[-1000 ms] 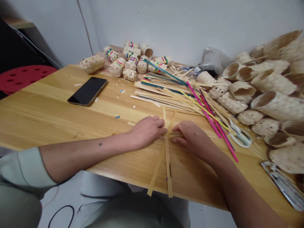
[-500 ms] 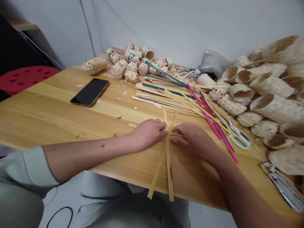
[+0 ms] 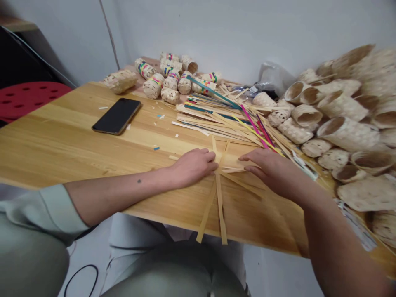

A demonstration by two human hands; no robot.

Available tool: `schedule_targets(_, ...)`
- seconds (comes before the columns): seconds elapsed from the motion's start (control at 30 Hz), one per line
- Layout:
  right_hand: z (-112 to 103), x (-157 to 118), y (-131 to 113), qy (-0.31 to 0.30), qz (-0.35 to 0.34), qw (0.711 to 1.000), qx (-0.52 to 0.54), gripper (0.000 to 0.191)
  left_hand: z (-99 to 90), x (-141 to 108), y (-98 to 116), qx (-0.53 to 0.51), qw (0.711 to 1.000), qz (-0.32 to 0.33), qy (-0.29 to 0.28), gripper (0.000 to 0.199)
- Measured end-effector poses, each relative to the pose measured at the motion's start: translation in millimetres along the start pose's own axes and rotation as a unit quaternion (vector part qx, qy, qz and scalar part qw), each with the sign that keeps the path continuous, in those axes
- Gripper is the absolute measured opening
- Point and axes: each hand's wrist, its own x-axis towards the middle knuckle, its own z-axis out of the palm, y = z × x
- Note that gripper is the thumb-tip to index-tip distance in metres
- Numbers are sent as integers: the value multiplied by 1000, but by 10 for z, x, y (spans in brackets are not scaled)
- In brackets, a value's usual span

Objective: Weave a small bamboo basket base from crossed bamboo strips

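Several flat, pale bamboo strips (image 3: 220, 206) cross one another on the table, and two of their ends stick out past its front edge. My left hand (image 3: 195, 167) rests at the crossing with fingers curled and closed on the strips; its fingertips partly hide that spot. To the right, my right hand (image 3: 274, 171) is open, thumb and fingers apart, above the strip ends that point rightward. Whether its thumb touches one of these ends, I cannot tell.
Behind my hands lies a heap of loose plain and coloured strips (image 3: 216, 119). Woven bamboo tubes (image 3: 348, 134) are piled along the right; smaller ones with coloured bands (image 3: 153, 86) stand at the back. A black phone (image 3: 116, 116) lies on the wooden table (image 3: 62, 144) at left.
My right hand has drawn away from the crossing to the right, and its fingers have spread. A strip slanting right and toward me now shows. My left hand stays at the crossing.
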Motion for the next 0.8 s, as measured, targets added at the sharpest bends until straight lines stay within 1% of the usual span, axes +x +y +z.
schedule_targets(0.07,-11,-79,-54,-5,-2,1000,-4,30,9,-4,-10,-14,1000,2,11,24)
schedule_targets(0.23,46,-309,-104,17,13,1000,-8,28,-10,-30,-29,-57,997,9,41,26)
schedule_targets(0.37,152,-461,-95,41,41,998,-3,26,-45,-46,-42,-87,991,17,98,27)
schedule_targets(0.5,250,-579,-135,74,59,995,5,22,-51,-51,-47,-112,981,55,146,28)
schedule_targets(0.6,321,-635,-192,102,53,993,16,19,-29,-50,-57,-119,974,81,173,29)
schedule_targets(0.63,347,-646,-211,111,45,993,18,18,-29,-47,-66,-117,974,88,175,29)
schedule_targets(0.7,399,-657,-245,127,26,991,15,18,-58,-30,-95,-116,975,99,159,29)
schedule_targets(0.8,466,-654,-299,143,10,990,3,20,-188,24,-158,-129,980,99,111,26)
